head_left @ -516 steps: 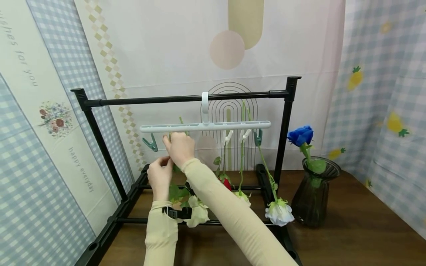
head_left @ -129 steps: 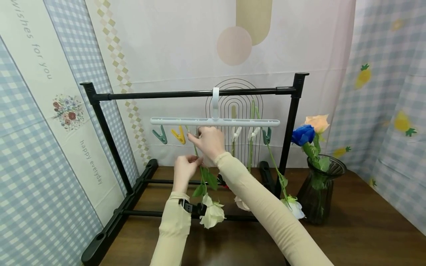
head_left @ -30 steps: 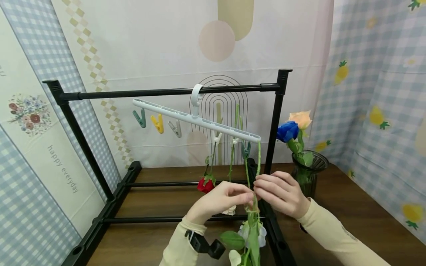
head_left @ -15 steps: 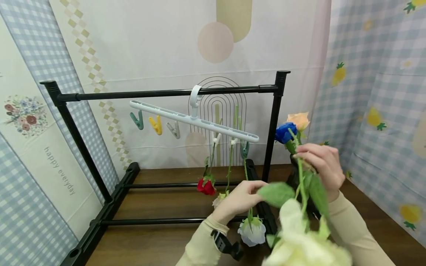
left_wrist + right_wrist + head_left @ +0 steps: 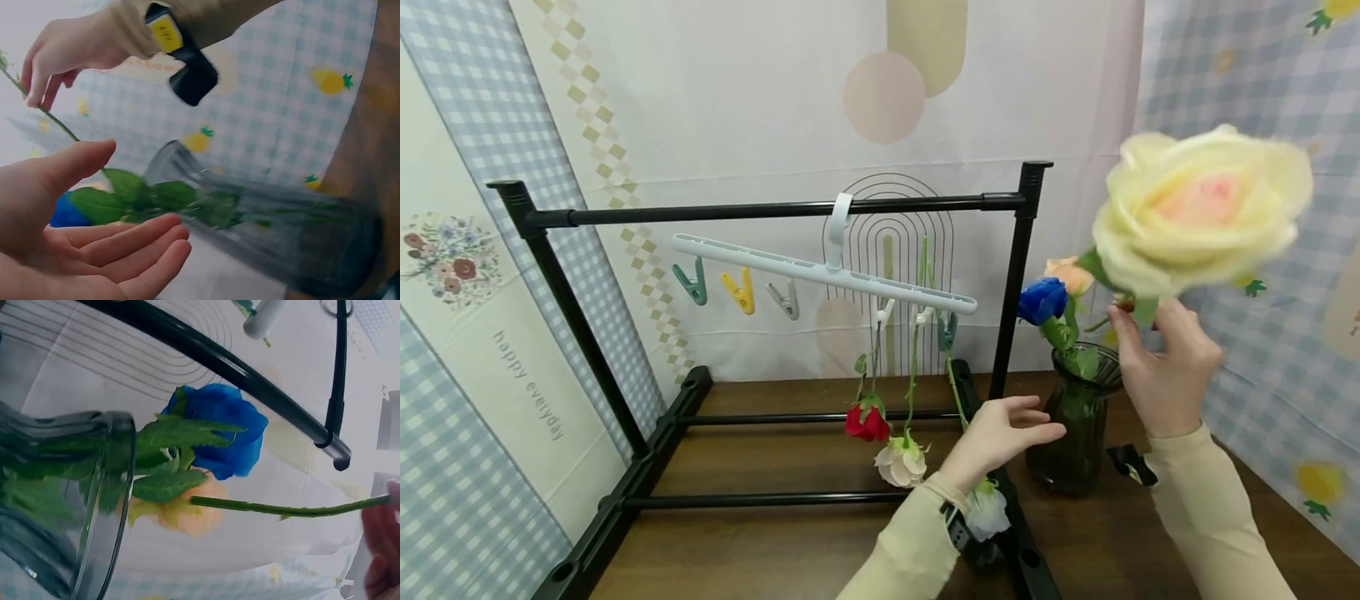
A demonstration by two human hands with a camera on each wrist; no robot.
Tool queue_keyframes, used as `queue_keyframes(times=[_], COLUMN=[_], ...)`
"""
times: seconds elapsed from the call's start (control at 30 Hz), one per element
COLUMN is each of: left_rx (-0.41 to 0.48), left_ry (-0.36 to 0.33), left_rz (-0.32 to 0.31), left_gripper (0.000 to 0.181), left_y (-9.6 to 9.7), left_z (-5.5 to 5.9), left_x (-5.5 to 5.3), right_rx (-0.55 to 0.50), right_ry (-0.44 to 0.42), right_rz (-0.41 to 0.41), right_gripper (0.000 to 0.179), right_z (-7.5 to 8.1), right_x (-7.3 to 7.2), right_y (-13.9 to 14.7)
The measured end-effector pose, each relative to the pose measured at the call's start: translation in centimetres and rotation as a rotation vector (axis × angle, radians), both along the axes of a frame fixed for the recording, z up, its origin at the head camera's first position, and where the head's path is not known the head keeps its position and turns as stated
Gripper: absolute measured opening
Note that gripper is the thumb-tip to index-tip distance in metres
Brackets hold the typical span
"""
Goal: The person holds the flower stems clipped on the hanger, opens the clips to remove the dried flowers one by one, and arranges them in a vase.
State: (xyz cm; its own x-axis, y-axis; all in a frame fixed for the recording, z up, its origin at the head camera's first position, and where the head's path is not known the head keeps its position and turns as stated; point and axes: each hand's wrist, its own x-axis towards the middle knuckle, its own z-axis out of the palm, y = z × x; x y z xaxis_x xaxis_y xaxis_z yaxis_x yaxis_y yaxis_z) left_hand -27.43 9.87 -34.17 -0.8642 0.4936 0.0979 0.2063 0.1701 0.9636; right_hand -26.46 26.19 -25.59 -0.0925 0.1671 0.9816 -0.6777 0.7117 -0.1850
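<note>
My right hand pinches the stem of a pale yellow rose, which is upright with its bloom above the fingers. In the right wrist view the stem's cut end overlaps the peach rose, outside the vase mouth. The dark glass vase holds this rose and a blue rose. My left hand is open and holds nothing, thumb and fingers apart, left of the vase. In the left wrist view its palm shows, with the vase beyond.
A pale blue clip hanger hangs tilted from the black rack. A red rose, a cream rose and a white rose hang head-down from it. The green, yellow and grey clips at left hold nothing.
Since the earliest frame, the peach rose has gone into the vase. The pale yellow rose has come off the hanger, moved right and turned bloom-up in my right hand. My left hand let go.
</note>
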Motion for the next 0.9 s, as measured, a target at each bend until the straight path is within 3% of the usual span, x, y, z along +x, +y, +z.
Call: queue_keyframes(times=[0.03,0.17,0.33,0.43,0.57,0.7,0.9], left_rx=[-0.004,-0.026,-0.116,-0.149,-0.150,-0.160,-0.141], left_ry=[-0.012,-0.040,-0.003,0.016,0.033,0.067,0.111], left_rz=[0.006,0.061,0.192,0.242,0.262,0.271,0.299], left_gripper=[0.051,0.065,0.077,0.083,0.087,0.086,0.082], left_y=[0.5,2.5,4.5,5.3,6.3,7.1,8.2], left_z=[-0.2,-1.3,-2.9,-3.6,-4.4,-4.7,-4.8], left_x=[-0.1,-0.8,-1.8,-2.1,-2.3,-2.5,-2.4], right_rx=[0.001,0.061,0.084,0.070,0.024,-0.007,-0.026], right_ry=[0.050,-0.052,-0.111,-0.160,-0.277,-0.385,-0.510], right_rz=[-0.149,-0.183,-0.246,-0.272,-0.292,-0.276,-0.287], right_gripper=[0.006,0.014,0.014,0.015,0.024,0.037,0.034], right_z=[0.0,-0.3,-1.1,-1.7,-2.2,-2.7,-3.4], right_x=[-0.1,-0.1,-0.6,-0.9,-1.2,-1.6,-2.1], right_y=[0.1,0.7,1.5,2.1,2.6,3.1,3.5])
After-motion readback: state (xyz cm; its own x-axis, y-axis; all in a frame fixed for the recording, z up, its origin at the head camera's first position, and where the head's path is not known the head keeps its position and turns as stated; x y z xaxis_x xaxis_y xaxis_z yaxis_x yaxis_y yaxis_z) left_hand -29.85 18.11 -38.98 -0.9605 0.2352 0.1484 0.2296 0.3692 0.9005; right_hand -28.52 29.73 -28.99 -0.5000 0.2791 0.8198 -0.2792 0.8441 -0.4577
